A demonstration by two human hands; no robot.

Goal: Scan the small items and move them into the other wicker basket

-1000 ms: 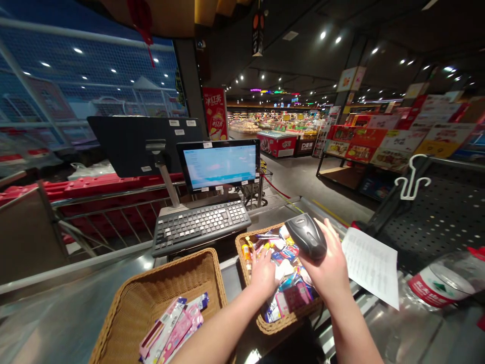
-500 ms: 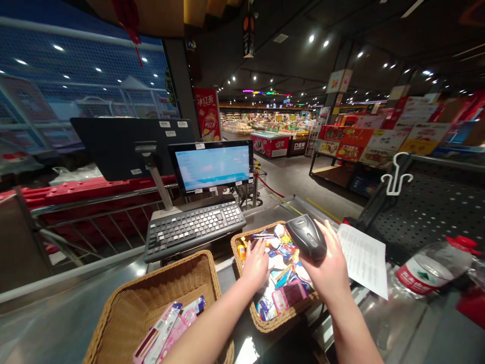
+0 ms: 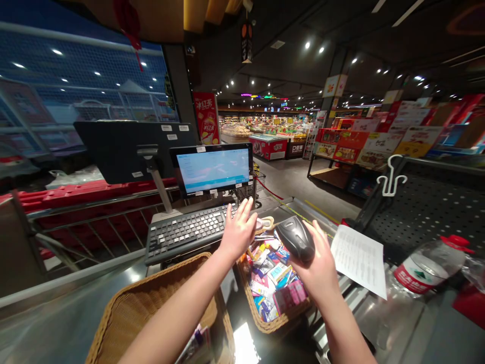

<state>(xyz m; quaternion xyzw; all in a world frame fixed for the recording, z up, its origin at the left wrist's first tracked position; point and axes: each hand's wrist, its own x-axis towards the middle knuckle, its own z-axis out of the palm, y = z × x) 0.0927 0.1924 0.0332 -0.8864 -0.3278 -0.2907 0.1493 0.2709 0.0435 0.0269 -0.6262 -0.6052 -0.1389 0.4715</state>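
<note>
My right hand is closed round a black handheld barcode scanner, held over the right side of a wicker basket. That basket is filled with small colourful packets. My left hand is open, fingers stretched out, above the right end of the black keyboard. Beside its thumb is a small white and cream object, whose kind I cannot make out; whether the hand touches it is unclear. A second wicker basket stands under my left forearm, its packaged contents mostly hidden.
A lit screen stands behind the keyboard, with the back of a larger monitor to its left. On the right are a printed paper sheet, a large plastic bottle with a red cap and a white hook on a black perforated panel.
My left hand has lifted out of the packet basket and moved up and left over the keyboard. The scanner in my right hand has shifted slightly left.
</note>
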